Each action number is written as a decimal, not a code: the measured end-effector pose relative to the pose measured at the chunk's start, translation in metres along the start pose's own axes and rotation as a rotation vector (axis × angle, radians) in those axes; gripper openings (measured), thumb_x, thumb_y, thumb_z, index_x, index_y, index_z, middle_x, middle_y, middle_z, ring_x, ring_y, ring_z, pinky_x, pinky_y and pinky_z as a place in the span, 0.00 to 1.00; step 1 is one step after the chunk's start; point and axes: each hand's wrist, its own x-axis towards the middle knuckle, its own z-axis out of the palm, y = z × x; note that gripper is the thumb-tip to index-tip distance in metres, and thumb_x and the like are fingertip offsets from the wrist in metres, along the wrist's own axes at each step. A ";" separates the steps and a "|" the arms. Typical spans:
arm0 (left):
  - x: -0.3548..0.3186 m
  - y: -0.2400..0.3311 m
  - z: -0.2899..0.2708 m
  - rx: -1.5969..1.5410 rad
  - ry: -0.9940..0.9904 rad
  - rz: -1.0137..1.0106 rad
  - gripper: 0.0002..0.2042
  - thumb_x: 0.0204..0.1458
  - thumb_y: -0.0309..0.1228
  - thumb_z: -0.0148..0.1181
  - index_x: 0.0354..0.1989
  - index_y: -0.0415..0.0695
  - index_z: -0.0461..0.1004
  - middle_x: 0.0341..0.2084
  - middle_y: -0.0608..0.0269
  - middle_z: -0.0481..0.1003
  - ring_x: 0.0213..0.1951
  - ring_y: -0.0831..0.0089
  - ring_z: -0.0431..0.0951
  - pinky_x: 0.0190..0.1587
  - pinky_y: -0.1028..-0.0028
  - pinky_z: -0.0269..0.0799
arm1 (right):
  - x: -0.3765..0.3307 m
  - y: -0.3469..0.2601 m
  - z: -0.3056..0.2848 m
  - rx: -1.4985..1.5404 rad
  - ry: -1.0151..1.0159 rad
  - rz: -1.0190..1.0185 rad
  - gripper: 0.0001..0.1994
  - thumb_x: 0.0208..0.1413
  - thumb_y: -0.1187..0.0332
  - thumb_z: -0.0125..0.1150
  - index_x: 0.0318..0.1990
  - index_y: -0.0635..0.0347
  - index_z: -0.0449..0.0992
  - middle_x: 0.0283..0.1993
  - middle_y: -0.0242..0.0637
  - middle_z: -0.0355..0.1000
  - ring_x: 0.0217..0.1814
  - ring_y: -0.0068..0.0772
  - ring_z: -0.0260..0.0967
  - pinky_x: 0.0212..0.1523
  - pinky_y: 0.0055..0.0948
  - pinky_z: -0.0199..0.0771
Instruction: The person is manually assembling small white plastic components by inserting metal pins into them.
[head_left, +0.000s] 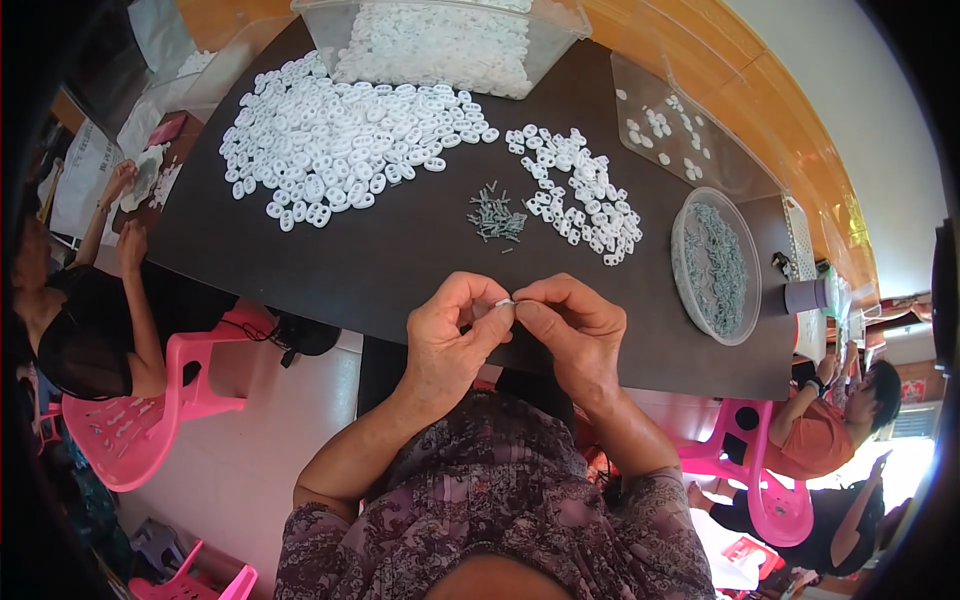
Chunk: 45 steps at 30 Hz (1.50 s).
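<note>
Dark bench stretches before us, and our left hand and right hand meet at its near edge.
We pinch a small white piece in the nearly closed fingers of the left; the right's fingers, pinched just as narrowly, meet its right end, and we cannot tell what they grip. Beyond lie a small heap of grey screws, a wide heap of white ovals far left, looser white pieces farther right, and a round tub of screws at right.
</note>
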 end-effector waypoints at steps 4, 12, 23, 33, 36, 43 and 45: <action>-0.001 0.000 -0.003 -0.017 -0.009 -0.041 0.04 0.56 0.24 0.58 0.38 0.37 0.72 0.29 0.70 0.73 0.29 0.86 0.72 0.31 0.85 0.69 | 0.000 0.002 -0.001 0.058 -0.004 0.041 0.05 0.53 0.81 0.60 0.38 0.67 0.78 0.36 0.31 0.73 0.38 0.17 0.69 0.41 0.18 0.70; -0.003 -0.001 -0.003 0.055 0.010 0.014 0.05 0.56 0.23 0.56 0.38 0.35 0.73 0.31 0.66 0.74 0.28 0.83 0.74 0.32 0.83 0.72 | -0.001 0.007 -0.001 0.052 0.009 0.046 0.06 0.53 0.81 0.60 0.38 0.67 0.78 0.36 0.32 0.73 0.39 0.19 0.70 0.42 0.18 0.71; -0.006 0.000 -0.002 0.160 0.058 0.084 0.03 0.55 0.21 0.56 0.37 0.35 0.72 0.30 0.63 0.73 0.29 0.81 0.75 0.31 0.81 0.74 | -0.004 0.006 0.004 0.012 0.043 0.070 0.05 0.53 0.81 0.60 0.38 0.67 0.78 0.35 0.31 0.74 0.38 0.18 0.70 0.41 0.17 0.70; -0.005 0.000 -0.001 0.213 0.067 0.125 0.03 0.54 0.20 0.56 0.36 0.36 0.72 0.29 0.63 0.73 0.26 0.81 0.74 0.27 0.81 0.71 | -0.004 0.005 0.007 0.006 0.030 0.044 0.04 0.54 0.80 0.61 0.37 0.66 0.78 0.35 0.30 0.73 0.37 0.16 0.68 0.39 0.16 0.69; -0.007 0.001 0.001 0.246 0.082 0.153 0.02 0.54 0.19 0.56 0.36 0.36 0.72 0.28 0.63 0.72 0.24 0.81 0.73 0.24 0.81 0.69 | -0.004 0.007 0.009 -0.027 0.042 0.025 0.04 0.54 0.80 0.60 0.37 0.66 0.77 0.34 0.30 0.72 0.35 0.16 0.66 0.37 0.16 0.67; -0.005 -0.007 0.011 0.338 0.168 0.389 0.02 0.54 0.18 0.57 0.35 0.35 0.72 0.24 0.64 0.71 0.20 0.81 0.71 0.21 0.82 0.66 | -0.006 0.007 0.013 -0.158 0.064 -0.110 0.03 0.52 0.83 0.58 0.34 0.69 0.76 0.30 0.30 0.68 0.31 0.16 0.61 0.31 0.16 0.61; -0.006 -0.008 0.012 0.300 0.180 0.373 0.02 0.54 0.18 0.57 0.35 0.35 0.73 0.24 0.64 0.71 0.20 0.81 0.71 0.21 0.81 0.66 | -0.005 0.007 0.015 -0.160 0.077 -0.115 0.03 0.52 0.83 0.57 0.34 0.69 0.75 0.30 0.29 0.67 0.30 0.15 0.60 0.31 0.16 0.60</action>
